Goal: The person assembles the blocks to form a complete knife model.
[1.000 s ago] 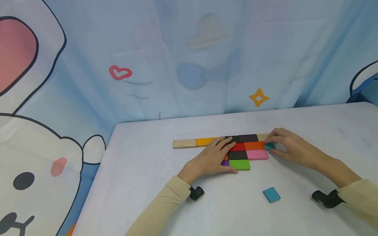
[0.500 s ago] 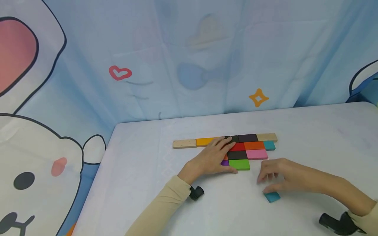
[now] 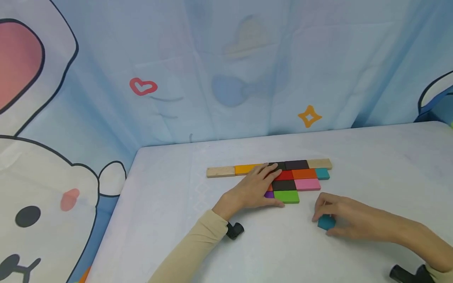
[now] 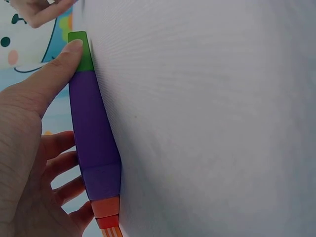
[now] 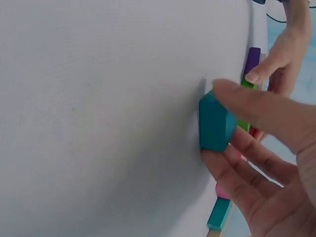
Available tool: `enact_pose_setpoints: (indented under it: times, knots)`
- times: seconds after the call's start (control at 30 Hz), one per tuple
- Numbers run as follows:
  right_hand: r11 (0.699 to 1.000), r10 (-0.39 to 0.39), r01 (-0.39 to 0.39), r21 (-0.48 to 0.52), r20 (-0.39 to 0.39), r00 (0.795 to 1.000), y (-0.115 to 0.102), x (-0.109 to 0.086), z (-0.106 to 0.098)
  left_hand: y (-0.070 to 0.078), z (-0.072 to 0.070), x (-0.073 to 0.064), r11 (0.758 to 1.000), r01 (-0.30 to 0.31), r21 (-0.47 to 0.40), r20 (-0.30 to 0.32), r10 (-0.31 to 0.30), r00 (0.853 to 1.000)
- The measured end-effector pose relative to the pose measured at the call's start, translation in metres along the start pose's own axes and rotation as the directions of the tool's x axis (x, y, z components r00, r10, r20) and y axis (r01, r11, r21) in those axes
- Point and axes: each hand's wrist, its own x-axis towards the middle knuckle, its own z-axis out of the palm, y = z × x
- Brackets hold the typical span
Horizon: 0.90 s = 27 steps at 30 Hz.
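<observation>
My right hand (image 3: pixel 354 218) pinches a small teal wooden block (image 3: pixel 326 222) between thumb and fingers, in front of a flat layout of coloured blocks. In the right wrist view the thumb lies on one side of that teal block (image 5: pixel 216 123), with fingertips on the other. My left hand (image 3: pixel 253 190) lies across the layout, fingers spread, covering its left part. Its thumb touches the green block (image 3: pixel 286 196) in the front row. A long purple block (image 4: pixel 91 118) shows beside that green one in the left wrist view. Pink (image 3: pixel 307 184), orange (image 3: pixel 305 173) and teal (image 3: pixel 322 173) blocks edge the right side.
The back row runs from a plain wood block (image 3: pixel 221 172) past yellow and black ones to another plain wood block (image 3: pixel 319 164). A white cloth (image 3: pixel 170 220) covers the table. Behind it hangs a printed blue curtain (image 3: pixel 191 98).
My right hand has let go of the teal block at the layout's right end, come toward me, and picked up the loose teal block. My left hand has stayed in place.
</observation>
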Motion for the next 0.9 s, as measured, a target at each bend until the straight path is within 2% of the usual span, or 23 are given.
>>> enact_pose_setpoints:
  times: [0.17, 0.23, 0.37, 0.47, 0.6, 0.77, 0.9]
  knots:
    - [0.999, 0.032, -0.032, -0.01, 0.011, 0.999, 0.001, 0.007, -0.009, 0.0, 0.0, 0.0, 1.0, -0.005, 0.007, -0.008, 0.005, 1.0]
    - [0.999, 0.039, -0.039, -0.029, -0.013, 0.999, -0.001, 0.01, -0.01, 0.0, 0.0, 0.0, 1.0, 0.0, 0.009, -0.007, 0.001, 1.0]
    - [0.996, 0.014, -0.026, -0.085, -0.143, 0.99, -0.008, 0.019, -0.011, 0.0, 0.0, 0.0, 1.0, 0.002, 0.013, -0.004, -0.002, 1.0]
    - [0.994, -0.02, -0.008, -0.111, -0.25, 0.968, -0.011, 0.027, -0.011, -0.001, 0.0, 0.001, 1.0, 0.001, 0.015, -0.001, -0.001, 1.0]
    - [0.99, -0.061, 0.013, -0.143, -0.334, 0.941, -0.014, 0.037, -0.01, -0.001, 0.0, 0.001, 1.0, 0.0, 0.026, -0.005, 0.0, 1.0]
    - [0.984, -0.088, 0.022, -0.179, -0.371, 0.924, -0.012, 0.043, -0.008, -0.001, 0.001, 0.001, 0.999, -0.009, 0.043, -0.014, 0.01, 1.0]
    - [0.98, -0.097, 0.026, -0.195, -0.364, 0.927, -0.011, 0.046, -0.005, -0.002, 0.002, 0.001, 0.999, -0.008, 0.045, -0.012, 0.009, 1.0]
